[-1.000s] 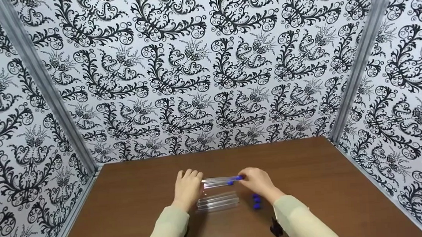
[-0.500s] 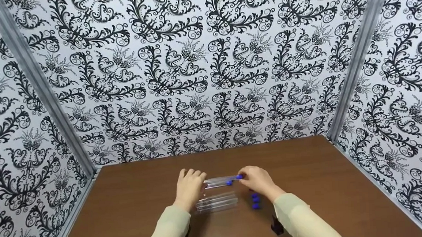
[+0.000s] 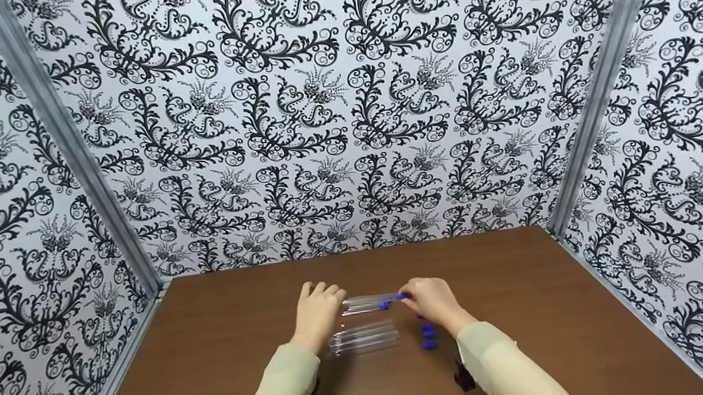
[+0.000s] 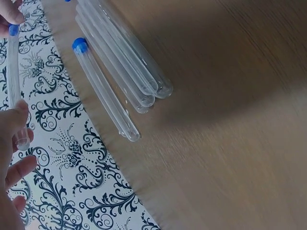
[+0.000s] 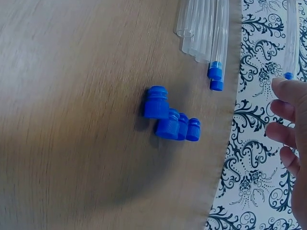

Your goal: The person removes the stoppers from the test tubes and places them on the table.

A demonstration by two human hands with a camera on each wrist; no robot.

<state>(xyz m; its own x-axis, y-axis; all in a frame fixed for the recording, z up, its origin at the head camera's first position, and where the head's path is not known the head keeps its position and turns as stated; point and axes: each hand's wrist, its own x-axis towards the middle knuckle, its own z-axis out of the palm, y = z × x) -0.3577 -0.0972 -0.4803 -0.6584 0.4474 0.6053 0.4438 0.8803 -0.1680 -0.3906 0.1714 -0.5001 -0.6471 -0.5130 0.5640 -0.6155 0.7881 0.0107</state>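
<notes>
The left hand (image 3: 317, 314) is pinching a clear tube (image 4: 14, 72) near its rounded end, the thumb pressing one side and the end poking out just past the grip. The right hand (image 3: 434, 302) is pinching the blue cap (image 4: 13, 30) at the tube's other end, thumb and fingertip closing narrowly on it; how deeply the cap is sitting cannot be told. The tube is running crosswise between the hands, above the table (image 3: 226, 339).

Both forearms are reaching forward in pale sleeves (image 3: 289, 372) and angling inward, the backs of the hands showing from above. The right hand's other fingers are bending loosely beside the grip.

Below, two capped tubes (image 4: 105, 91) are lying together on the table, just beside a row of uncapped tubes (image 4: 120, 52). Four loose caps (image 5: 168, 125) are standing in a cluster near the capped ends, on the right hand's side. A patterned wall (image 3: 346, 112) is rising behind.
</notes>
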